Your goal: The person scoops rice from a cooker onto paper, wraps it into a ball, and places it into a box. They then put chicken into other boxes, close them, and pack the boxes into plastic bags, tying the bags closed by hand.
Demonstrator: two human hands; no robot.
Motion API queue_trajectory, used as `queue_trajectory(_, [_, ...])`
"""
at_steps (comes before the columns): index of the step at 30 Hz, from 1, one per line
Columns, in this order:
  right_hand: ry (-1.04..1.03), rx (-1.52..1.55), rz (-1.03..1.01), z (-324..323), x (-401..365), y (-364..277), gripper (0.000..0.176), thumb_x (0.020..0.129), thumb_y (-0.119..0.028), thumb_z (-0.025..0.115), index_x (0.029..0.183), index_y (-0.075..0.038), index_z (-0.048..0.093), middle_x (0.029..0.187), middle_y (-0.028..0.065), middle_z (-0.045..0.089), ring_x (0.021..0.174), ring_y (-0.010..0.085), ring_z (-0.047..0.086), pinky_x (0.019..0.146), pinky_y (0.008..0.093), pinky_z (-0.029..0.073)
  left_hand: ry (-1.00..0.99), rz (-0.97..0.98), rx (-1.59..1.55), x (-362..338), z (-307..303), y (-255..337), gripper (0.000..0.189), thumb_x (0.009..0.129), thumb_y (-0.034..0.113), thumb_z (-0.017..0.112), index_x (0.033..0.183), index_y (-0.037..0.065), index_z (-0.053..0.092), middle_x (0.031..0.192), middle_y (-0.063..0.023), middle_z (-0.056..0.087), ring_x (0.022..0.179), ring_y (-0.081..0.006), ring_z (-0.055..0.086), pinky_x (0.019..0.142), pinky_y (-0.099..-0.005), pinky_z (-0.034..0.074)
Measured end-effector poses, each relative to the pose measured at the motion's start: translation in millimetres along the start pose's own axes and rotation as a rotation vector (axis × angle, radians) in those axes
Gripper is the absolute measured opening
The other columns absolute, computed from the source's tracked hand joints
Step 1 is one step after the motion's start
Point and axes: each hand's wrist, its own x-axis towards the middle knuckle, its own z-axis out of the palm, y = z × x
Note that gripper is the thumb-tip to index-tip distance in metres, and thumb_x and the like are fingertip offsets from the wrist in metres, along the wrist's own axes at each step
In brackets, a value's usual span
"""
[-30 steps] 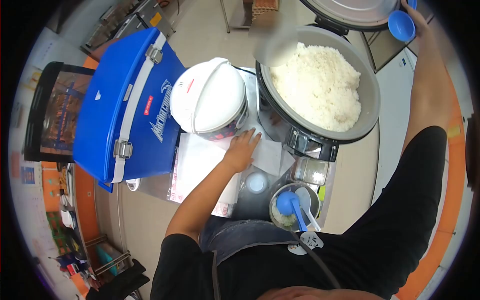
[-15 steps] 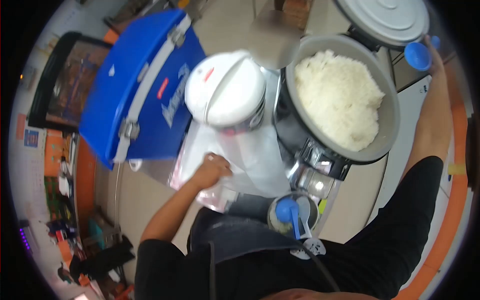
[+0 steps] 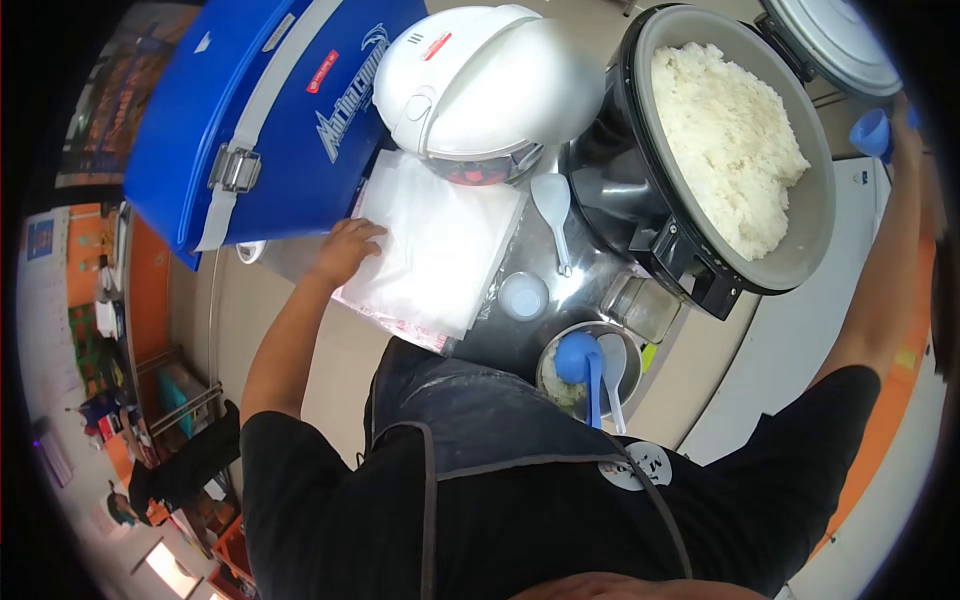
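Observation:
My left hand (image 3: pixel 350 250) rests at the left edge of a stack of white sheets (image 3: pixel 440 245), its fingers stretched over the edge with nothing gripped. At the far right my right hand (image 3: pixel 906 135) is closed around a blue scoop (image 3: pixel 870 132), out beyond the cooker; part of the grip is lost in the dark rim of the view. Cooked white rice (image 3: pixel 725 150) is heaped in a large black rice cooker (image 3: pixel 820 215), whose lid (image 3: pixel 840 45) stands raised. Between sheets and cooker lie a pale rice paddle (image 3: pixel 552 215) and a small clear cup (image 3: pixel 523 296).
A white lidded rice cooker (image 3: pixel 460 80) stands behind the sheets, beside a big blue cooler box (image 3: pixel 270 120). Near my apron, a metal pot (image 3: pixel 548 350) holds another blue scoop (image 3: pixel 580 358) and a paddle. A clear square container (image 3: pixel 640 305) sits beside it.
My left hand has drawn back leftward to the stack's edge. The loose sheet lies flat, uncovering the paddle and small cup. My right hand still holds the blue scoop at the far right.

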Motion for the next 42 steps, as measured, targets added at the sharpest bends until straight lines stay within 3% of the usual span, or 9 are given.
queue_trajectory(6, [-0.197, 0.081, -0.749, 27, -215, -59, 0.052, 0.097, -0.047, 0.056, 0.123, -0.003, 0.064, 0.096, 0.0104, 0.066, 0.088, 0.0142, 0.061, 0.08, 0.0292, 0.049, -0.015, 0.018, -0.014, 5, 1, 5, 0.025, 0.077, -0.003, 0.056, 0.093, 0.011, 0.069, 0.131, -0.0059, 0.059, 0.129, -0.0283, 0.048, 0.11, -0.0456, 0.032])
queue_trajectory(7, [-0.303, 0.147, -0.32, 34, -271, -108, 0.045, 0.099, -0.044, 0.055, 0.117, -0.005, 0.066, 0.109, 0.0103, 0.069, 0.095, 0.0154, 0.065, 0.089, 0.0316, 0.048, -0.045, 0.006, -0.016, 5, -2, 7, 0.028, 0.075, -0.005, 0.055, 0.094, 0.01, 0.068, 0.131, -0.0073, 0.059, 0.129, -0.0288, 0.048, 0.109, -0.0467, 0.032])
queue_trajectory(14, [-0.661, -0.003, -0.034, 13, -355, -127, 0.042, 0.087, -0.038, 0.072, 0.108, -0.002, 0.069, 0.085, 0.0039, 0.065, 0.078, 0.0124, 0.06, 0.069, 0.0269, 0.047, 0.147, -0.034, -0.147, 11, -11, 38, 0.036, 0.076, -0.006, 0.055, 0.109, 0.006, 0.063, 0.126, -0.0151, 0.06, 0.121, -0.0334, 0.054, 0.104, -0.0439, 0.04])
queue_trajectory(19, [-0.681, -0.112, -0.012, -36, -352, -148, 0.034, 0.084, -0.024, 0.07, 0.105, 0.002, 0.068, 0.082, 0.0064, 0.068, 0.069, 0.012, 0.063, 0.063, 0.0247, 0.051, 0.421, 0.087, -0.586, 53, -57, 124, 0.027, 0.087, 0.0, 0.059, 0.114, 0.001, 0.061, 0.118, -0.019, 0.063, 0.11, -0.0361, 0.06, 0.095, -0.0396, 0.049])
queue_trajectory(22, [-0.981, -0.655, -0.118, -42, -350, -163, 0.022, 0.082, -0.014, 0.062, 0.094, 0.002, 0.071, 0.068, 0.0065, 0.066, 0.056, 0.0136, 0.062, 0.057, 0.0278, 0.052, 0.431, 0.176, -0.903, 94, -88, 178, 0.034, 0.092, 0.005, 0.062, 0.125, 0.002, 0.059, 0.126, -0.0148, 0.06, 0.108, -0.0225, 0.063, 0.088, -0.0332, 0.053])
queue_trajectory(26, [-1.291, -0.854, -0.015, -17, -361, -183, 0.019, 0.081, -0.012, 0.061, 0.089, 0.004, 0.068, 0.072, 0.0093, 0.069, 0.057, 0.0161, 0.067, 0.057, 0.0301, 0.053, 0.446, 0.18, -1.288, 163, -139, 241, 0.056, 0.095, 0.016, 0.063, 0.144, 0.001, 0.039, 0.141, -0.0146, 0.048, 0.123, -0.0257, 0.053, 0.094, -0.0364, 0.05])
queue_trajectory(32, [-0.67, -0.87, -0.369, 41, -312, -144, 0.022, 0.081, -0.004, 0.052, 0.091, 0.006, 0.068, 0.085, 0.0219, 0.07, 0.078, 0.0358, 0.069, 0.071, 0.042, 0.056, 0.552, 0.046, -1.163, 223, -185, 261, 0.078, 0.092, 0.03, 0.068, 0.152, 0.002, 0.026, 0.144, -0.0205, 0.045, 0.128, -0.0295, 0.05, 0.101, -0.0409, 0.043])
queue_trajectory(35, [-0.442, -0.8, -0.448, 95, -316, -116, 0.021, 0.084, -0.004, 0.053, 0.096, 0.006, 0.067, 0.096, 0.0254, 0.069, 0.09, 0.0404, 0.068, 0.079, 0.0458, 0.054, 0.316, -0.017, -1.502, 227, -189, 263, 0.084, 0.088, 0.019, 0.07, 0.149, -0.008, 0.02, 0.147, -0.0251, 0.041, 0.134, -0.0325, 0.044, 0.11, -0.036, 0.034])
queue_trajectory(42, [-0.699, -0.793, -0.445, 75, -399, -146, 0.021, 0.077, 0.005, 0.055, 0.093, 0.009, 0.068, 0.091, 0.0274, 0.068, 0.087, 0.04, 0.069, 0.076, 0.0448, 0.056, 0.307, 0.017, -1.73, 226, -193, 267, 0.086, 0.09, 0.003, 0.065, 0.152, -0.009, 0.006, 0.145, -0.021, 0.041, 0.127, -0.023, 0.048, 0.106, -0.0287, 0.037])
